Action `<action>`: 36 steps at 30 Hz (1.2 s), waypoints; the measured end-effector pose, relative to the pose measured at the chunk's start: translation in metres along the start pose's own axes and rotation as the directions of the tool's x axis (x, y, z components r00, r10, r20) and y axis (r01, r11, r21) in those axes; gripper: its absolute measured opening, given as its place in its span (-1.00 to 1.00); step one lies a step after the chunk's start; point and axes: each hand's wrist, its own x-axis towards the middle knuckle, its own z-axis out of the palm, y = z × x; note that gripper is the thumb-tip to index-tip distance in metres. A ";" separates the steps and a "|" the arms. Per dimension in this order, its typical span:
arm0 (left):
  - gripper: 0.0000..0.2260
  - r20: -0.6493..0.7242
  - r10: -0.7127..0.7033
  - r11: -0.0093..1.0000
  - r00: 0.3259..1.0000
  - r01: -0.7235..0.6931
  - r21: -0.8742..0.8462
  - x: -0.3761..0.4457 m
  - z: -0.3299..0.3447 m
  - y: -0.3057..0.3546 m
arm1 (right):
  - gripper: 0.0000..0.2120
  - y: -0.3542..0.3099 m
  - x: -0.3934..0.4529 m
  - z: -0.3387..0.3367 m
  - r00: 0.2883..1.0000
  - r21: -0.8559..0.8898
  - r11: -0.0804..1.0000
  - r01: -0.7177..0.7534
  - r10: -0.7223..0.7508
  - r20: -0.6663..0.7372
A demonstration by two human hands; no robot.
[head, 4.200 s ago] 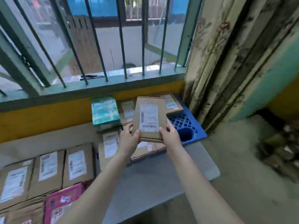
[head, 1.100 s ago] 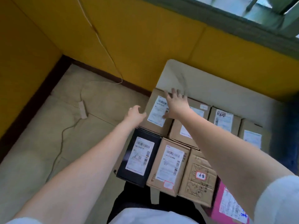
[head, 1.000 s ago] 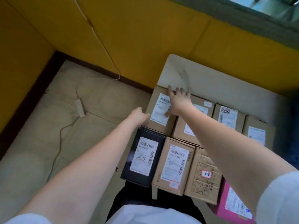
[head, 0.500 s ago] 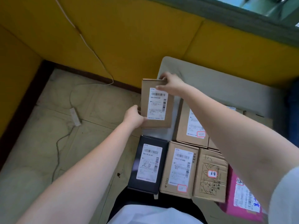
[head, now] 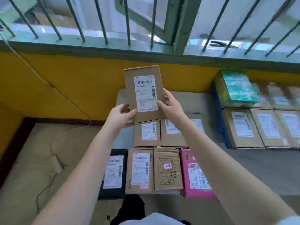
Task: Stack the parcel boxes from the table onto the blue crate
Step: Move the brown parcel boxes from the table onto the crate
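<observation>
Holding a brown parcel box (head: 142,93) upright in the air, label facing the camera, both hands now have it clear of the surface (head: 186,101); half a second ago its lower end was only just leaving the back row. The pick is done, so the carry to the blue crate (head: 221,122) should come next. Left hand (head: 121,116): its fingers (head: 125,108) wrap the box's lower left corner, thumb across the front. The box rises above and between both sets of fingers. Right hand (head: 171,107): fingers clamp the right edge, thumb on the label's margin. Below the fingers, unmoved parcels lie in rows on the surface. Well right of the right fingers, the crate already carries stacked boxes and a green packet (head: 235,88).
</observation>
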 end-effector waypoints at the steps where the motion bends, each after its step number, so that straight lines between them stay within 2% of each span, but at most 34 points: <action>1: -0.66 0.021 0.018 1.000 1.000 -0.018 0.012 -0.012 0.031 0.005 | -0.40 0.013 -0.020 -0.027 0.999 0.013 1.000 0.012 -0.011 -0.042; 4: -0.62 0.094 0.054 0.998 0.994 -0.056 0.021 -0.046 0.127 0.004 | -0.43 0.060 -0.073 -0.116 0.989 0.092 0.995 0.040 -0.027 -0.144; 7: -0.58 0.140 0.077 0.997 0.987 -0.079 0.009 -0.081 0.225 -0.005 | -0.46 0.113 -0.120 -0.205 0.976 0.095 0.995 0.014 0.007 -0.219; 12: -0.55 0.197 0.045 0.998 0.979 -0.054 0.037 -0.130 0.343 -0.014 | -0.52 0.174 -0.178 -0.311 0.968 0.121 0.991 -0.063 0.090 -0.234; 18: -0.56 0.194 0.056 0.985 0.979 -0.085 0.148 -0.135 0.416 -0.001 | -0.57 0.205 -0.188 -0.373 0.957 0.135 0.988 -0.080 0.114 -0.268; 22: -0.52 0.257 0.081 0.975 0.963 -0.130 0.178 -0.102 0.456 0.016 | -0.55 0.208 -0.170 -0.408 0.959 0.135 0.986 -0.095 0.127 -0.254; 25: -0.36 0.341 0.142 0.894 0.929 -0.268 0.359 -0.064 0.486 0.030 | -0.42 0.207 -0.148 -0.438 0.969 0.020 0.993 -0.112 0.114 -0.219; 28: -0.22 0.417 0.121 0.824 0.901 -0.325 0.464 -0.037 0.517 0.039 | -0.37 0.207 -0.122 -0.469 0.978 -0.139 0.979 -0.149 0.126 -0.166; 31: -0.22 0.467 0.112 0.719 0.877 -0.396 0.571 -0.021 0.550 0.048 | -0.20 0.211 -0.091 -0.493 0.979 -0.254 0.955 -0.154 0.112 -0.170; 33: -0.23 0.453 0.142 0.675 0.880 -0.421 0.606 -0.010 0.569 0.051 | -0.07 0.215 -0.072 -0.507 0.977 -0.282 0.944 -0.169 0.122 -0.176; 36: -0.26 0.390 0.206 0.650 0.897 -0.424 0.631 0.008 0.594 0.059 | -0.06 0.227 -0.039 -0.527 0.983 -0.327 0.938 -0.111 0.055 -0.176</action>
